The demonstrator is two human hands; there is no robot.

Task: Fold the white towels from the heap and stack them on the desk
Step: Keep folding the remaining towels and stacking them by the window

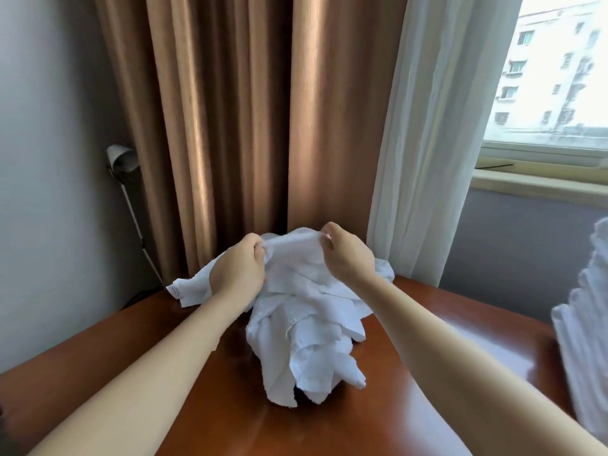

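A heap of crumpled white towels lies in the middle of the reddish-brown desk. Above its far side I hold one white towel lifted by its upper edge. My left hand pinches the towel's left end, and my right hand pinches its right end a short way apart. The rest of that towel hangs down into the heap. A stack of folded white towels stands at the desk's right edge, partly cut off by the frame.
Brown curtains and a sheer white curtain hang right behind the desk. A window is at the upper right. A lamp on a thin stand is by the grey wall, left of the desk.
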